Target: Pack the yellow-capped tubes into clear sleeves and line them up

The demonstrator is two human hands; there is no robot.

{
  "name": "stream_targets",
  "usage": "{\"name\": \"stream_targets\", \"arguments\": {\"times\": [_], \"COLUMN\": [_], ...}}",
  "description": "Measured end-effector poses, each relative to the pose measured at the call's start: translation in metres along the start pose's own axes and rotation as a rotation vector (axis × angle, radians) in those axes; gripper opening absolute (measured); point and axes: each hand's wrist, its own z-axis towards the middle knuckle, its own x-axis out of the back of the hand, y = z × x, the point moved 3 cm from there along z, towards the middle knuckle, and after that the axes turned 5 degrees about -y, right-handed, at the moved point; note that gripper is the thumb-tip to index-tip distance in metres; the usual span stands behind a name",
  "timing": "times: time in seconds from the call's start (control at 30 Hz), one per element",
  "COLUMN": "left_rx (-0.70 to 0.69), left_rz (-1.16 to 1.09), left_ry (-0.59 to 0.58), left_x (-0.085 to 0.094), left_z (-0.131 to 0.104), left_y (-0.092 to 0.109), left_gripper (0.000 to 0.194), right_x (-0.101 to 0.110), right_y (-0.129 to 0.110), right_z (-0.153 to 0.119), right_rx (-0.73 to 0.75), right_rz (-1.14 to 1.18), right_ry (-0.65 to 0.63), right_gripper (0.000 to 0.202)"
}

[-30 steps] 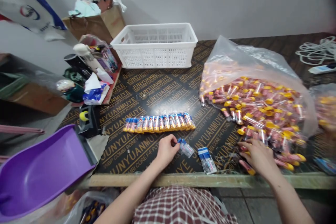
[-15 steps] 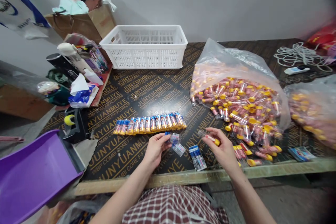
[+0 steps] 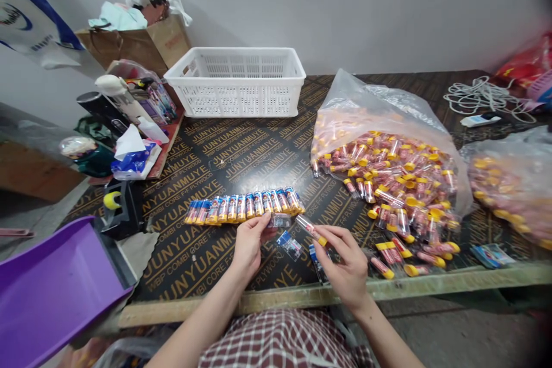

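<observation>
Between thumb and fingers, my left hand (image 3: pixel 254 241) pinches a small clear plastic sleeve (image 3: pixel 281 220). My right hand (image 3: pixel 345 261) grips a clear tube with a yellow cap (image 3: pixel 311 229), its far end pointing at the sleeve and a little apart from it. Under the hands lie a loose blue-and-clear sleeve (image 3: pixel 290 245) and a stack of blue-printed sleeves (image 3: pixel 317 261), partly hidden by my right hand. Just beyond my left hand stretches a row of tubes in blue printed sleeves (image 3: pixel 245 206), yellow caps toward me.
An open plastic bag (image 3: pixel 340 103) spills many yellow-capped tubes (image 3: pixel 405 184) at the right, with a second bag (image 3: pixel 509 184) beside it. A white basket (image 3: pixel 235 95) stands at the back. Tape dispenser (image 3: pixel 125 207) and purple dustpan (image 3: pixel 60 287) are at the left.
My right hand has moved left with the tube, bringing it close to my left hand. One sleeve now lies on the table below my left hand, which keeps a single sleeve.
</observation>
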Motion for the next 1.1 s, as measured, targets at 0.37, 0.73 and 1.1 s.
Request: {"name": "stream_targets", "arguments": {"times": [0.37,0.73,1.1], "left_rx": [-0.049,0.066,0.202], "left_rz": [-0.014,0.009,0.176], "left_ry": [-0.126,-0.260,-0.470], "left_x": [-0.010,-0.018,-0.031], "left_z": [-0.005,-0.013,-0.034], "left_y": [0.001,0.007,-0.007], "left_gripper": [0.032,0.042,0.027], "right_x": [-0.017,-0.026,-0.021], "right_y": [-0.004,0.004,0.003], "right_z": [-0.001,-0.003,0.002], "right_rx": [-0.003,-0.032,0.055], "right_rz": [0.154,0.210,0.251], "right_ry": [-0.242,-0.310,-0.450], "right_gripper": [0.041,0.052,0.082]}}
